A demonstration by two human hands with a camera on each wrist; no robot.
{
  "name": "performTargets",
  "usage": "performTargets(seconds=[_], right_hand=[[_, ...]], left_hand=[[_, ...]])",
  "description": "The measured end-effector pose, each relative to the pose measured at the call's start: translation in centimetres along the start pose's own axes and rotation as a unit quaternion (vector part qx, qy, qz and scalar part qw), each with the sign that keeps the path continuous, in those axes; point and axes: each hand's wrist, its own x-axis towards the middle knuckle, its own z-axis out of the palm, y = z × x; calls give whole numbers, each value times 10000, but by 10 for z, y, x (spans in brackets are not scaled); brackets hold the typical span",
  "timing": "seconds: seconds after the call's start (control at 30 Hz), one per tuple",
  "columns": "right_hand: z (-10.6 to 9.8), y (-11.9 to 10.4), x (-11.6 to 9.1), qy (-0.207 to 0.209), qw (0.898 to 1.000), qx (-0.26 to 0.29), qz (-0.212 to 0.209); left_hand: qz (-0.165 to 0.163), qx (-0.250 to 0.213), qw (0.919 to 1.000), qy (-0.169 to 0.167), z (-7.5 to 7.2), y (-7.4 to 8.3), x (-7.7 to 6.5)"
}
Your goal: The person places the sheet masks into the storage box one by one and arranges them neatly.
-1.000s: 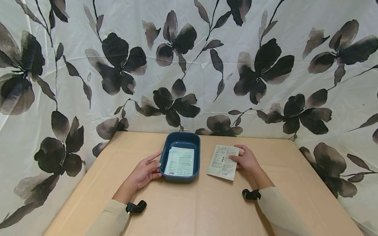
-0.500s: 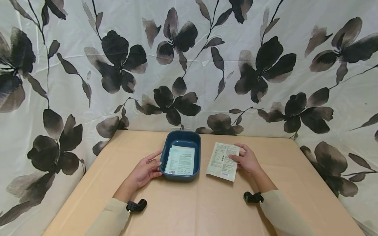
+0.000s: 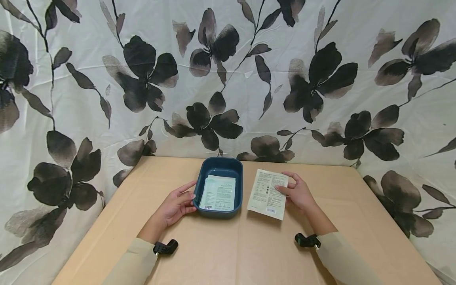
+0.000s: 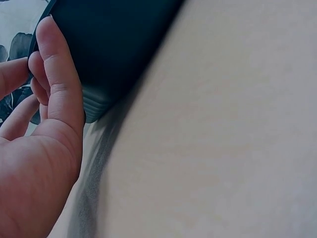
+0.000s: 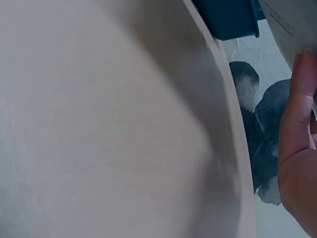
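Note:
A dark blue rectangular plastic bin (image 3: pixel 216 214) stands near the table's far edge. Inside it lie pale green flat packets (image 3: pixel 218 192) printed with small text and a barcode. My left hand (image 3: pixel 176 208) holds the bin by its left side; in the left wrist view the thumb (image 4: pixel 59 74) lies along the bin's wall, with the other fingers around the rim. To the right of the bin, my right hand (image 3: pixel 297 194) pinches another flat printed packet (image 3: pixel 267 194) by its right edge, thumb on top. Only part of that packet shows in the right wrist view.
The light tan table (image 3: pixel 228 253) reaches back to a white curtain (image 3: pixel 256 99) with dark flower prints. Black wrist cameras sit on the left wrist (image 3: pixel 165 247) and the right wrist (image 3: pixel 307 240), below beige sleeves.
The packet in my right hand has tilted up a little and shifted slightly left. The head view has moved slightly. My left hand stays on the bin.

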Motion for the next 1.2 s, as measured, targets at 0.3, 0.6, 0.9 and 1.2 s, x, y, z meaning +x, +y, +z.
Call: performTargets(seconds=[0.3, 0.6, 0.9, 1.2], right_hand=[[11, -11, 0, -186, 9995, 239, -99], [27, -17, 2, -449, 9976, 474, -243], [44, -22, 6, -546, 9964, 554, -331], [61, -28, 12, -596, 9968, 456, -269]], left_hand=[[2, 32, 10000, -6, -1, -2, 1], [26, -15, 10000, 5, 1, -1, -1], [18, -25, 10000, 17, 2, -1, -1], [24, 1, 10000, 4, 2, -1, -1]])
